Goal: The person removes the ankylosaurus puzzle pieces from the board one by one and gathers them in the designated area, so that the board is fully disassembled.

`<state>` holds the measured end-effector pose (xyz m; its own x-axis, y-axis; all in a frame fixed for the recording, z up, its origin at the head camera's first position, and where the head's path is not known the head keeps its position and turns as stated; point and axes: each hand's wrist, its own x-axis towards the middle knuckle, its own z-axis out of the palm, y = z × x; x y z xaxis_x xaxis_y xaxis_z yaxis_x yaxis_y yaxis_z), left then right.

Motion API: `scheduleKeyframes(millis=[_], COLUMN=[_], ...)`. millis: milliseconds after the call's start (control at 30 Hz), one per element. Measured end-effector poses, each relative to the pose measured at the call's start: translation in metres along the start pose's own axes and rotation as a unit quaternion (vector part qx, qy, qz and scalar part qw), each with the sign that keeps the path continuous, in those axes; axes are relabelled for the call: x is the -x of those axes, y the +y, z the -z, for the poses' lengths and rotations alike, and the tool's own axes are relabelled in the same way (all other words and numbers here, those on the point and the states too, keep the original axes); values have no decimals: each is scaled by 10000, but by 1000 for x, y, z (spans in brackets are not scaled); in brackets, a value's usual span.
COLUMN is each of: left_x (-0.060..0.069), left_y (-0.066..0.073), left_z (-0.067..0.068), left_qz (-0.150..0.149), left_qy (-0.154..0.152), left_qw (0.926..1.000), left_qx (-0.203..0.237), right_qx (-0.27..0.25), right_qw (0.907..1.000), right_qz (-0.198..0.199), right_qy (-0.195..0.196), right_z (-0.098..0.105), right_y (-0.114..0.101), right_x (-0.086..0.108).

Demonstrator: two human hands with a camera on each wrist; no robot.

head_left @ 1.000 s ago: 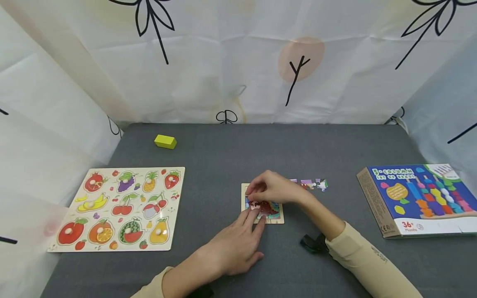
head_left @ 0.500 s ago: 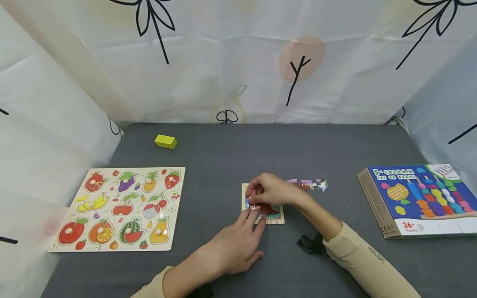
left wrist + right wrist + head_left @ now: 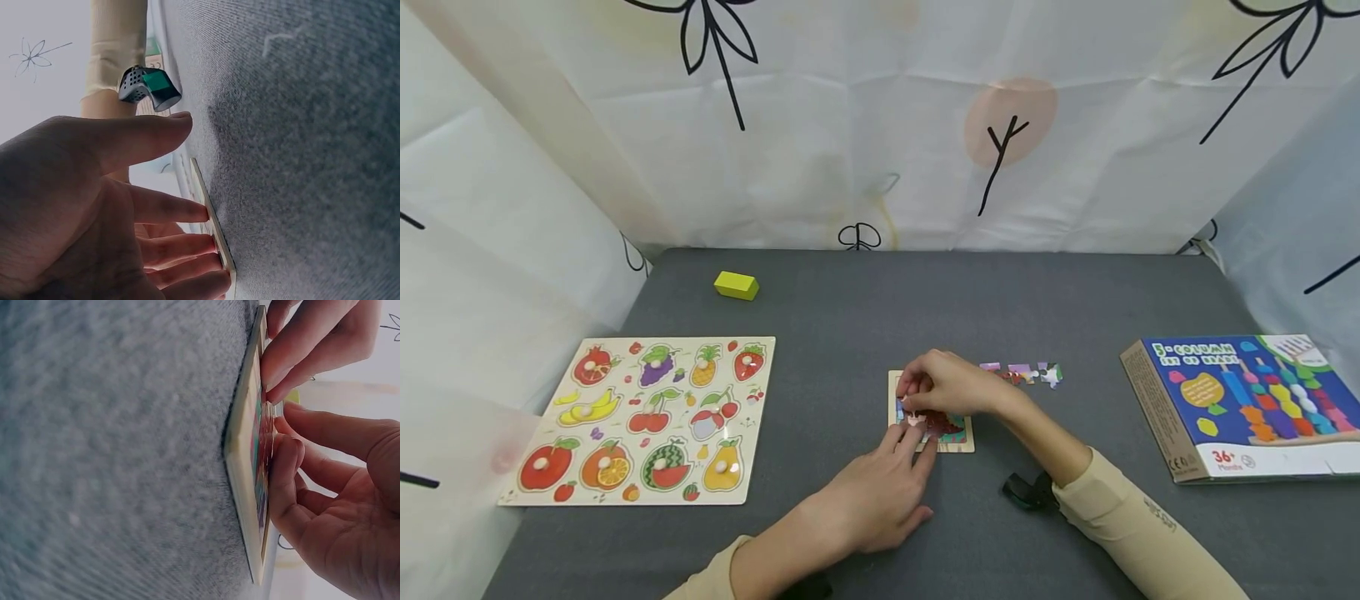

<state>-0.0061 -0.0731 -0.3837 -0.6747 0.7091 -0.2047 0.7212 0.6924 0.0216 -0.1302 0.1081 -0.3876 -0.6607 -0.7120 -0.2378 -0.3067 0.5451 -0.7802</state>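
Could jolt pieces loose from the puzzle board on the table by lifting the straight-fingered left hand or pressing unevenly with the curled right hand. Cannot tell if pinching anything there.

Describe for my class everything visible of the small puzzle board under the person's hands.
The puzzle board is thin and squarish, with a pale, wooden-looking rim around a picture in red-brown, teal and blue, partly hidden by the hands. It lies flat on the grey tabletop. The left hand rests its fingertips on the near part; the right hand works over the far part, its exact contact unclear.
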Motion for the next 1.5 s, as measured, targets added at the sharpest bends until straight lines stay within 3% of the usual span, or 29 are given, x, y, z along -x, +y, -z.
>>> scheduleKeyframes(millis=[200,600,1067,1500], left_x=[0,2,1,-1], left_y=[1,2,2,2], left_z=[0,1,0,1], left_qz=[-15,-40,-51,32], left_qy=[73,167,162,49], left_qw=[9999,9996,9997,10000], left_qx=[-115,-238,-203,-78], right_qx=[199,-163,-280,-739], right_qw=[9997,9998,9990,9960], right_qz=[43,-7,356,428], right_qy=[115,-63,64,248], right_z=[0,1,2,16], right_y=[-1,1,5,15], right_x=[0,0,6,28])
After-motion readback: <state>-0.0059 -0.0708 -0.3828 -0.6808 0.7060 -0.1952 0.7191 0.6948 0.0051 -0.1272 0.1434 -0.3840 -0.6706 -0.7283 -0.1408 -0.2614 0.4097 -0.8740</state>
